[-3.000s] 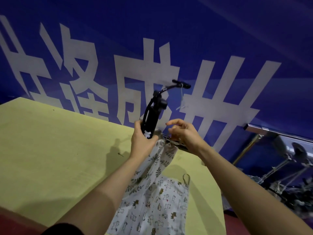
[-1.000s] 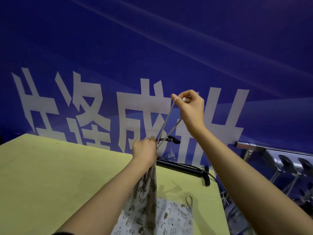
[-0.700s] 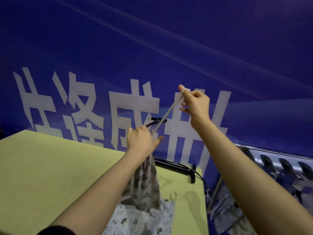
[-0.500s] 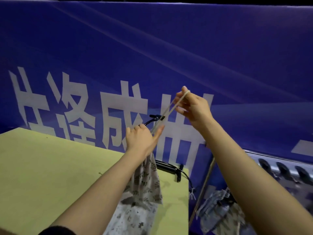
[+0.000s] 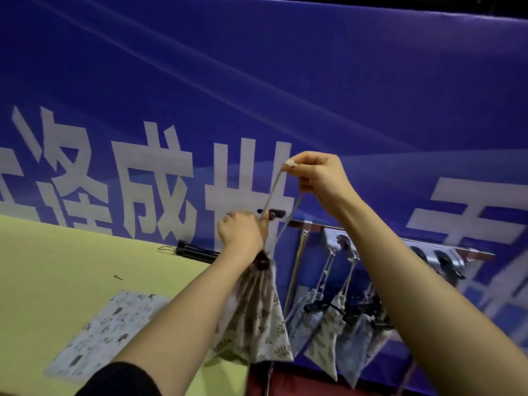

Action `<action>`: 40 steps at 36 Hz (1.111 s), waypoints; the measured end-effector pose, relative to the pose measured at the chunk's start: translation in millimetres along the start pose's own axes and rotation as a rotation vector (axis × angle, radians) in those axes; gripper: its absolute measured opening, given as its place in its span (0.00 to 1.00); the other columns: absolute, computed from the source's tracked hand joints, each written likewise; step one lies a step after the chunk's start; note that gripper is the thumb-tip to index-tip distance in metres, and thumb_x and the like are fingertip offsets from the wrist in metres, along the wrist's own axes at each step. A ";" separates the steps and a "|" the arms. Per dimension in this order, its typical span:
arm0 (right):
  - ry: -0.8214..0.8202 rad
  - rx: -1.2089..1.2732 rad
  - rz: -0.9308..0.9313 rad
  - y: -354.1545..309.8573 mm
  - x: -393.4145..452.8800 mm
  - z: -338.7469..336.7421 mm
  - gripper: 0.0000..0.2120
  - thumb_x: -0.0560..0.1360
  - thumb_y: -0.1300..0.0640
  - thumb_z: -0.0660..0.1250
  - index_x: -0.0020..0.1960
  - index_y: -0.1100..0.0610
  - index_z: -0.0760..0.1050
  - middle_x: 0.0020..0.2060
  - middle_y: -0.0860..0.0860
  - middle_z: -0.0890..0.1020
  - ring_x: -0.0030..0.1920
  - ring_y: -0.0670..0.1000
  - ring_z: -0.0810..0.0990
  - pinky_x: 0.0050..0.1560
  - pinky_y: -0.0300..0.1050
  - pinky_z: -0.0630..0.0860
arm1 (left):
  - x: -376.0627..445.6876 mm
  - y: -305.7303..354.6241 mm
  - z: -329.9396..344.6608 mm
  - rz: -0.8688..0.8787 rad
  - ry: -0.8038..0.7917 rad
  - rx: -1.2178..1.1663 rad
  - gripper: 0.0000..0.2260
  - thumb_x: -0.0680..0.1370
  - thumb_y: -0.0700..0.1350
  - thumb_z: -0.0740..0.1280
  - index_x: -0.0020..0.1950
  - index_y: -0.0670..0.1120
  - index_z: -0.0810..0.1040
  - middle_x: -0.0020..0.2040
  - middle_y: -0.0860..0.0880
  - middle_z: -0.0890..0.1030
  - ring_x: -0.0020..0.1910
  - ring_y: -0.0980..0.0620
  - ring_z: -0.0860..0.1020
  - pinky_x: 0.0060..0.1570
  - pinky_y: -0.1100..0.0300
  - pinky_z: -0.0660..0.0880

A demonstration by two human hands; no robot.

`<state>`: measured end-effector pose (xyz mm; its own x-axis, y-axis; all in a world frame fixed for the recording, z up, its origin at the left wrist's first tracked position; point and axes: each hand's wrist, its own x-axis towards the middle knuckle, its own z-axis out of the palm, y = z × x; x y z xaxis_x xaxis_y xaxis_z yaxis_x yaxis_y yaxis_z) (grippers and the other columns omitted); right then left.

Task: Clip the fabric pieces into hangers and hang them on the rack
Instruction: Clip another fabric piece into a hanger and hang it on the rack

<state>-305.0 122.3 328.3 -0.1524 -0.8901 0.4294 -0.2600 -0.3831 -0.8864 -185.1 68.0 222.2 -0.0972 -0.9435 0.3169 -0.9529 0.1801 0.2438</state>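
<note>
A leaf-printed fabric pouch [image 5: 258, 321] hangs gathered below my left hand [image 5: 241, 232], which grips its neck together with a black clip hanger [image 5: 273, 214] whose hook sticks out past my fingers. My right hand [image 5: 320, 177] is raised up and to the right, pinching the knotted end of the pouch's drawstring loop [image 5: 275, 195] and pulling it taut. The silver rack bar [image 5: 380, 238] runs to the right just behind, with several clipped pouches [image 5: 337, 327] hanging from it. Another printed fabric piece [image 5: 110, 324] lies flat on the yellow table [image 5: 57, 281].
A folded black hanger [image 5: 197, 254] lies at the table's far edge, against the blue banner wall [image 5: 257, 81]. A small pin-like thing [image 5: 118, 277] rests on the table. The rack's slanted metal leg [image 5: 294, 275] stands just right of the table's corner.
The view has swung right, bringing the rack and its hung pouches into sight. Both hands have carried the pouch and hanger off the table toward the rack bar, the drawstring still stretched between them.
</note>
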 end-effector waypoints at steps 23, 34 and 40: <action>0.482 -0.606 0.359 176.5 -98.4 -222.8 0.25 0.71 0.43 0.70 0.26 0.60 0.69 0.19 0.51 0.67 0.25 0.51 0.66 0.33 0.47 0.66 | -50.4 200.4 119.0 0.304 -0.343 -0.532 0.13 0.78 0.54 0.61 0.39 0.46 0.71 0.42 0.46 0.81 0.44 0.41 0.77 0.39 0.54 0.69; 0.495 -0.605 0.562 251.8 -93.4 -309.7 0.23 0.71 0.44 0.70 0.30 0.59 0.68 0.26 0.55 0.70 0.30 0.52 0.67 0.34 0.46 0.64 | -42.6 300.5 193.9 0.287 -0.484 -0.658 0.17 0.80 0.52 0.58 0.35 0.45 0.68 0.32 0.45 0.76 0.36 0.40 0.76 0.30 0.54 0.68; 0.588 -0.602 0.604 282.0 -98.0 -348.9 0.25 0.71 0.46 0.71 0.27 0.56 0.61 0.25 0.53 0.67 0.30 0.53 0.67 0.34 0.47 0.64 | -36.8 345.8 226.3 0.331 -0.547 -0.656 0.10 0.79 0.48 0.60 0.42 0.44 0.74 0.38 0.44 0.81 0.38 0.42 0.78 0.36 0.50 0.77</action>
<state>-696.0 187.7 96.6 -0.8156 -0.5695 0.1020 -0.3943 0.4180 -0.8184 -576.1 102.0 87.5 -0.6179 -0.7858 0.0258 -0.5146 0.4290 0.7424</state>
